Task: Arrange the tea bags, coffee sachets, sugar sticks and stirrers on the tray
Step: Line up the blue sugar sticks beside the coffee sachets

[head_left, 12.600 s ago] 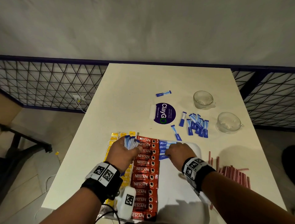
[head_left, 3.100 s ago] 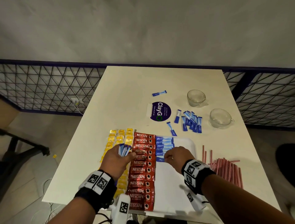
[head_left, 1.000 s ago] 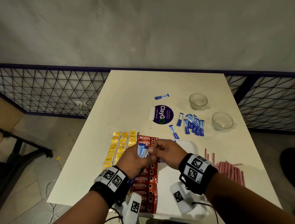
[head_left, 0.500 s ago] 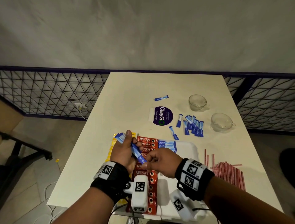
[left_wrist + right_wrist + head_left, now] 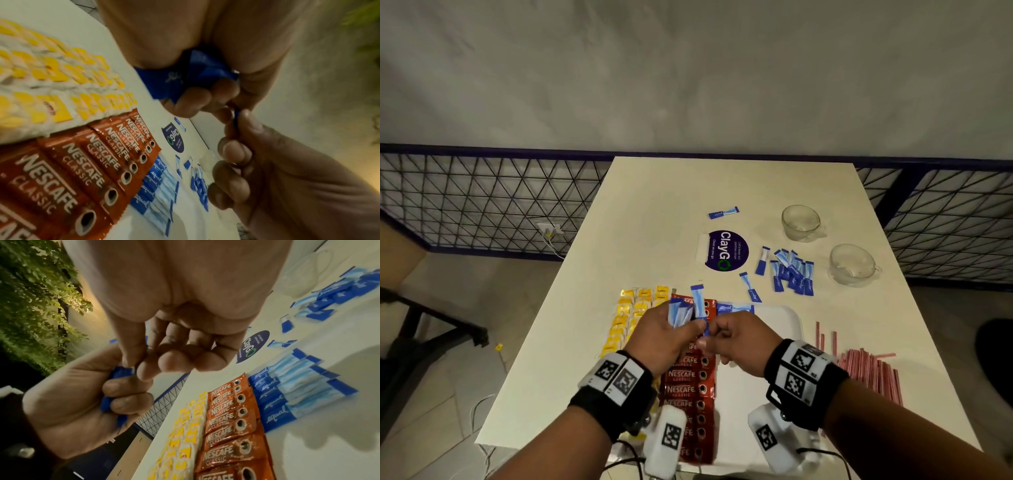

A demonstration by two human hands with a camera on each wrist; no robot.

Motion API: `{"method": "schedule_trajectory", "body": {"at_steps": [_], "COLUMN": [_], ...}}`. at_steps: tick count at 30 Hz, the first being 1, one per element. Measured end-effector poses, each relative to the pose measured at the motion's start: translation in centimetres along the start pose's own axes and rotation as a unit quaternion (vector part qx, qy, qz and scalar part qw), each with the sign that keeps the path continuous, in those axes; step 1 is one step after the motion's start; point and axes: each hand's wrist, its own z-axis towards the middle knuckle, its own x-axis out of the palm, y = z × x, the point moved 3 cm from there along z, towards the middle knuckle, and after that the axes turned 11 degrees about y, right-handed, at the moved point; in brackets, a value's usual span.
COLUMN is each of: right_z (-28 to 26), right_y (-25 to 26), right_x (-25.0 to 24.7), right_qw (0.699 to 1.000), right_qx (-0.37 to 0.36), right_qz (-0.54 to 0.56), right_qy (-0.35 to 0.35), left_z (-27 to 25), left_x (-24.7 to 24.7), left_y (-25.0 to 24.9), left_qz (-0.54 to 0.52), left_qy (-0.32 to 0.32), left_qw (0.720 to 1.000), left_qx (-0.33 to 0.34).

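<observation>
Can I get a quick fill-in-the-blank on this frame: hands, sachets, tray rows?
1. The left hand grips a bunch of ____ paper sugar sticks.
2. The right hand pinches one stick between thumb and ____.
3. On the white plastic tray, the red Nescafe coffee sachets lie between the blue sticks and the ____ tea bags.
4. The pink stirrers lie ____ the tray.

Missing: blue; forefinger; yellow; outside

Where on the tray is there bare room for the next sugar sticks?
Bare tray lies right of the Nescafe sachets, below the laid sugar sticks. The tea bags crowd the left; stirrers and loose sticks lie off-tray.
</observation>
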Motion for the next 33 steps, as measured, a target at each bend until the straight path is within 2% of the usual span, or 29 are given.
{"method": "schedule_trajectory", "body": {"at_steps": [3,5,7,9,12,16,18,25,29,33], "right_z": [-0.3,-0.5,-0.7,-0.9,-1.5,-1.6,-1.4,-2.3,-1.9,-0.9], "right_y": [-0.6,-0.7,-0.6,-0.9,-1.9,-3.3,-4.0,-9.9,-11.5,-11.4], "right_x": [-1.1,-2.3,-3.1,-3.5,-3.9,-3.7,-3.4,-3.2,-2.1,-1.7], "right_qw": [0.997,0.989,0.986,0.987,0.984,0.991,0.994,0.978,0.964,0.968], "right_qx": [0.014,-0.017,-0.038,-0.03,-0.006,-0.005,0.005,0.157,0.212,0.225], "right_qz": [-0.014,0.058,0.075,0.065,0.105,0.059,0.017,0.056,0.115,0.023], "right_qy": [-0.075,-0.132,-0.141,-0.142,-0.142,-0.121,-0.108,-0.128,-0.117,-0.106], "left_z": [0.6,0.8,0.9,1.2,1.4,2.0,2.4,2.2,1.4,0.7], "left_x": [-0.2,-0.3,-0.1,0.0,-0.4,0.6,1.3,-0.4,-0.8,-0.9], "left_y": [-0.4,-0.5,-0.5,-0.3,0.5,0.9,1.1,3.3,4.1,4.3], "left_qz": [0.081,0.171,0.223,0.19,0.109,0.215,0.232,0.212,0.21,0.195], "left_qy": [0.023,0.079,0.122,0.11,0.058,0.121,0.131,0.052,0.05,0.042], "left_qw": [0.996,0.982,0.967,0.976,0.992,0.969,0.963,0.973,0.973,0.976], "left_qx": [0.009,0.002,-0.004,-0.008,-0.034,-0.03,-0.039,-0.072,-0.082,-0.082]}}
